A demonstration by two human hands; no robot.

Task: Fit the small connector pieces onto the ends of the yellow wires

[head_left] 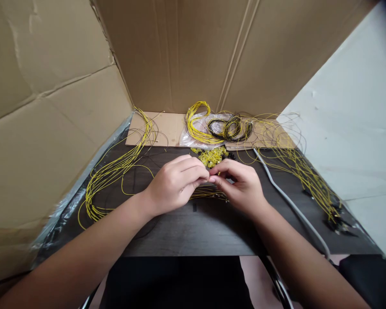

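My left hand (175,184) and my right hand (241,184) meet fingertip to fingertip over the middle of the dark table (186,231). Both pinch thin yellow wires (209,194) that trail under my palms; what sits between the fingertips is too small to tell. Just behind my fingers lies a small pile of yellow connectors (212,156).
A loose bundle of yellow wires (116,171) spreads on the left, another (302,171) runs along the right. Coiled yellow and black wires (221,126) rest in plastic at the back. A grey cable (289,201) crosses the right side. Cardboard walls (51,107) surround the table.
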